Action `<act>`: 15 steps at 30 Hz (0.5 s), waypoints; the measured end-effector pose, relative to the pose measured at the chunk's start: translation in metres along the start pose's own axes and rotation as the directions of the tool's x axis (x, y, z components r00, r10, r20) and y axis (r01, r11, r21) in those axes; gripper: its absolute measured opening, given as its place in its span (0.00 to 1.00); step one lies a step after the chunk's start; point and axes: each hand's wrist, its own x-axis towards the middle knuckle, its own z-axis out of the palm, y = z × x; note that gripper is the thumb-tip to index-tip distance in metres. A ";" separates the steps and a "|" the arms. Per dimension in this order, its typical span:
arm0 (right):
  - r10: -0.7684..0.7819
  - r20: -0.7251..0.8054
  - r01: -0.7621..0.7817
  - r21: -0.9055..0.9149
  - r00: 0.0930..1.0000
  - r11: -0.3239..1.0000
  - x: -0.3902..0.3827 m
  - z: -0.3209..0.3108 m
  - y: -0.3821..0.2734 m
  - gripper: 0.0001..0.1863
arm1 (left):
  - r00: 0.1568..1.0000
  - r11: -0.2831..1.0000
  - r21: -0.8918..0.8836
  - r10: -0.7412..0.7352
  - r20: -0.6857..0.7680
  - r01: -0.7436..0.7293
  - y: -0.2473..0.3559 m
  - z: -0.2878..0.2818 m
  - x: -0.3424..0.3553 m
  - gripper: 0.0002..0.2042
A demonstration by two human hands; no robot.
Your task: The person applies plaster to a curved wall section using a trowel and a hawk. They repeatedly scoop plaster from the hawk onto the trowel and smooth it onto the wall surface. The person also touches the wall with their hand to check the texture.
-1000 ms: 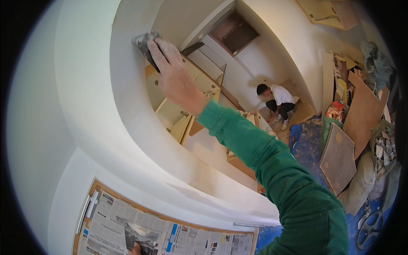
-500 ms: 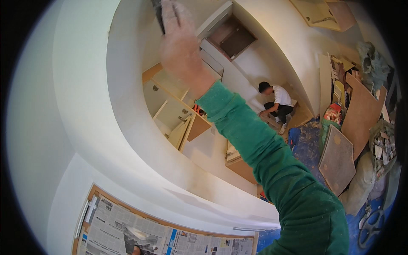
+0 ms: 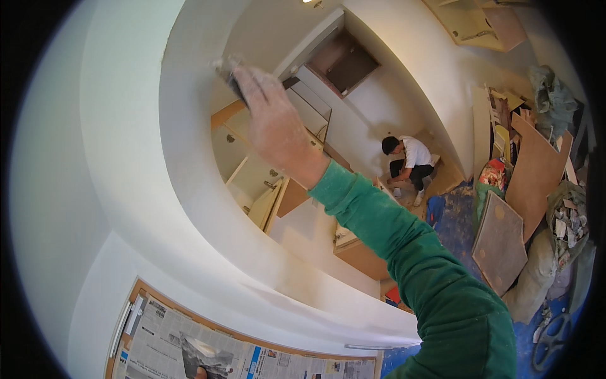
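My right hand (image 3: pixel 274 123), in a green sleeve, is raised and closed around a dark flat scraper (image 3: pixel 236 82). The tool's tip is smeared by motion and lies against or very near the pale wall (image 3: pixel 186 120). Whitish dust coats the fingers. Of my left hand, only a thumb (image 3: pixel 201 372) shows at the lower edge, pressed on a grey plate-like blade (image 3: pixel 211 359) bearing a whitish smear. The rest of that hand is out of the picture.
Newspaper (image 3: pixel 284 361) covers a wood-framed panel below. A person (image 3: pixel 413 161) crouches on the floor beyond the wall. Open cabinets (image 3: pixel 252 170) stand behind my raised hand. Broken boards (image 3: pixel 502 237) and filled sacks (image 3: pixel 536 271) are piled at right, beside blue floor sheeting (image 3: pixel 456 211).
My right hand has come down from the top edge with the scraper, which now shows more fully. The crouching person's arms have shifted. My left thumb has hardly moved.
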 end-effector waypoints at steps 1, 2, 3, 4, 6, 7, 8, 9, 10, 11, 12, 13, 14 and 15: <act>-0.013 -0.047 0.011 -0.028 0.999 1.000 0.011 -0.006 0.002 0.35 | 1.000 1.000 -0.004 -0.002 0.021 0.002 0.003 0.003 -0.003 0.04; -0.026 -0.093 0.021 -0.056 0.995 0.998 0.025 -0.011 0.005 0.35 | 0.999 1.000 -0.008 -0.003 0.041 0.004 0.005 0.006 -0.004 0.05; -0.035 -0.136 0.024 -0.078 0.990 0.997 0.035 -0.013 0.010 0.34 | 0.998 1.000 -0.006 -0.005 0.055 0.005 0.006 0.007 -0.005 0.07; -0.047 -0.176 0.033 -0.083 0.983 0.996 0.044 -0.013 0.013 0.34 | 0.998 1.000 -0.010 -0.005 0.067 0.005 0.005 0.004 -0.004 0.07; -0.070 -0.252 0.048 -0.092 0.965 0.995 0.059 -0.012 0.018 0.34 | 0.996 1.000 -0.015 -0.006 0.089 0.007 0.001 -0.003 0.000 0.08; -0.038 -0.221 0.015 -0.104 0.975 0.994 0.063 -0.011 0.016 0.35 | 0.995 1.000 -0.026 -0.003 0.096 0.006 0.000 -0.005 0.001 0.07; -0.004 -0.190 -0.019 -0.117 0.982 0.993 0.066 -0.010 0.013 0.36 | 0.995 0.999 -0.035 -0.001 0.102 0.004 -0.001 -0.007 0.002 0.07; 0.028 -0.161 -0.050 -0.133 0.987 0.990 0.069 -0.010 0.011 0.36 | 0.994 0.999 -0.048 0.004 0.110 0.001 -0.001 -0.008 0.003 0.07; -0.005 -0.175 -0.019 -0.131 0.985 0.991 0.068 -0.006 0.010 0.36 | 0.996 0.999 -0.050 0.000 0.092 0.005 -0.003 -0.011 0.004 0.06; -0.037 -0.190 0.012 -0.130 0.981 0.991 0.065 0.001 0.010 0.36 | 0.997 0.999 -0.051 -0.004 0.073 0.008 -0.005 -0.015 0.006 0.06; -0.074 -0.202 0.048 -0.133 0.977 0.990 0.062 0.008 0.010 0.35 | 0.998 0.998 -0.057 -0.012 0.058 0.015 -0.008 -0.016 0.007 0.05; -0.069 -0.172 0.049 -0.115 0.983 0.992 0.056 0.013 0.007 0.36 | 0.998 0.998 -0.054 -0.037 0.059 0.040 -0.006 -0.012 0.002 0.04; -0.064 -0.139 0.051 -0.099 0.988 0.994 0.047 0.017 0.003 0.36 | 0.996 0.996 -0.051 -0.066 0.060 0.069 -0.003 -0.001 -0.007 0.04; -0.063 -0.105 0.054 -0.085 0.992 0.995 0.038 0.020 -0.002 0.37 | 0.995 0.996 -0.055 -0.072 0.064 0.076 -0.005 0.009 -0.013 0.04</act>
